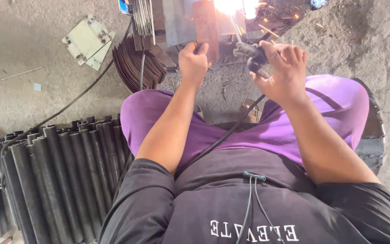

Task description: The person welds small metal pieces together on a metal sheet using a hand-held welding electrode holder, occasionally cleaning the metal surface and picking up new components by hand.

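The left hand is closed around the lower edge of a rusty brown metal strip, thumb in front and the other fingers behind, so the strip stands almost upright above the fist. The right hand is closed on the dark handle of a welding holder; the fingers wrap it fully and the thumb lies on top. From this holder a thin rod goes up and a little to the left, toward the strip. At the far end of the rod, just above and to the right of the left hand's grip, there is a very bright white glare, and orange sparks fly away from it to the right over the dark ground.

Behind the strip, touching or very near it, stands a pale grey metal sheet. A black cable comes down from the right hand's grip, passes between the knees and over the purple trousers.

To the left of the left hand, a fan of thin brown metal plates lies on the concrete floor. Further left and nearer to the person, a pile of dark steel pipes lies side by side. Well apart, beyond the pipes, two pale square plates with bolts lie flat.
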A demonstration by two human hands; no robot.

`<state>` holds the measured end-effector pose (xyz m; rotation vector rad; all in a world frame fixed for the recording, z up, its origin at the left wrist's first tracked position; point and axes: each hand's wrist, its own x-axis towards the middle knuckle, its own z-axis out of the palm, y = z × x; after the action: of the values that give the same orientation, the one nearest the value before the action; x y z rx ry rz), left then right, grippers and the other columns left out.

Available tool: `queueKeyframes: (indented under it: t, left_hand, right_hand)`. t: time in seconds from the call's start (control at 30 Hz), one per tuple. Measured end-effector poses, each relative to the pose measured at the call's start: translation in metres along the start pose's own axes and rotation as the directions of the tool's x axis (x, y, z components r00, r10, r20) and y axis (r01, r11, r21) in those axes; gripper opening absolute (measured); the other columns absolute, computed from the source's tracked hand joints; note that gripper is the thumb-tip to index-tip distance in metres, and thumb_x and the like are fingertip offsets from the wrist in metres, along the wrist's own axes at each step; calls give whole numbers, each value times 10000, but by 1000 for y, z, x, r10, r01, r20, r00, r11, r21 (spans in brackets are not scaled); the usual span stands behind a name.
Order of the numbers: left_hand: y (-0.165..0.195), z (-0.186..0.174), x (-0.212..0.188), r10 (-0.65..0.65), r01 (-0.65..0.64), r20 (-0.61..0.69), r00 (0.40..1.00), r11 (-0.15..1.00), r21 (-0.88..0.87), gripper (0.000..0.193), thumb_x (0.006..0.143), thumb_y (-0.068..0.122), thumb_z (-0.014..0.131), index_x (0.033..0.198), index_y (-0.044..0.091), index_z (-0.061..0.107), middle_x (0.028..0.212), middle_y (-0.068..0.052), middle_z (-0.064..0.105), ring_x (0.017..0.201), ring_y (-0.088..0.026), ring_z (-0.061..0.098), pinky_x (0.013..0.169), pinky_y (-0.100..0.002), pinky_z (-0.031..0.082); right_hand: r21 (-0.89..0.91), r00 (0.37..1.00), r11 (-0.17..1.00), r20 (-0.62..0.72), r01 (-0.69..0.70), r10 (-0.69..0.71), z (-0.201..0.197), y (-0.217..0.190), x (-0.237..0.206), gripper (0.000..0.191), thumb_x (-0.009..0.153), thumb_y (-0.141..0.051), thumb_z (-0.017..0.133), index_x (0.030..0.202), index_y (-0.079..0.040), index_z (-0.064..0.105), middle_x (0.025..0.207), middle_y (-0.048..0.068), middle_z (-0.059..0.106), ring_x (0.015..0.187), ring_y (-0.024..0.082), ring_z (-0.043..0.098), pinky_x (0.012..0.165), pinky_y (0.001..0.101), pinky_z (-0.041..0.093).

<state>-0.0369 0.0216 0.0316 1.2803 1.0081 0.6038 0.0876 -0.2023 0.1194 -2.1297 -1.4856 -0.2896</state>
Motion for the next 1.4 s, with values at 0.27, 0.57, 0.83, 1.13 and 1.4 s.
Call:
queueKeyframes:
  t: [0.27, 0.57, 0.83, 1.13, 1.4]
  left_hand:
    - [10, -4, -3, -11, 8, 32, 999, 998, 69, 237, 970, 213, 686, 1041, -4, 750, 811, -53, 712, 608, -102, 608, 549, -303, 559]
    - [24, -3, -9, -13, 14, -6, 1000, 989, 147, 208, 964, 166, 684, 1003, -32, 736, 755, -64, 711, 558, -112, 628, 522, -283, 543]
    - [17, -2, -7, -36, 36, -12, 999, 997, 64, 204, 946, 158, 686, 1033, -17, 742, 792, -56, 719, 594, -99, 629, 538, -277, 566]
    - [1, -8, 0, 119, -116, -1, 993, 973, 198, 229, 961, 170, 713, 1015, -50, 746, 786, -104, 742, 651, -127, 665, 573, -296, 538]
    - [7, -4, -2, 81, -80, -12, 997, 994, 72, 282, 910, 151, 699, 1127, -29, 691, 865, -53, 723, 634, -96, 644, 521, -291, 599]
  right_hand:
    - [612, 933, 715, 117, -337, 339, 15, 0, 7, 623, 885, -218, 918, 1366, -91, 543, 1163, 43, 656, 1102, 199, 665, 1005, 391, 571]
    - [481, 959, 838, 19, -258, 284, 27, 3, 7, 851, 850, -204, 1008, 1501, -58, 480, 1213, 70, 641, 1162, 232, 654, 1049, 396, 548]
    - [552, 942, 777, 53, -304, 331, 26, -4, 13, 806, 839, -142, 974, 1501, -80, 518, 1177, 42, 661, 1118, 180, 659, 1042, 360, 548]
    - [624, 914, 694, 90, -361, 395, 23, -12, 15, 732, 822, -88, 944, 1434, -102, 543, 1057, -2, 642, 1015, 126, 622, 981, 291, 524]
    - [581, 906, 715, 98, -388, 412, 24, -9, 14, 803, 821, -151, 963, 1501, -124, 537, 1095, -13, 634, 1022, 129, 626, 941, 312, 550]
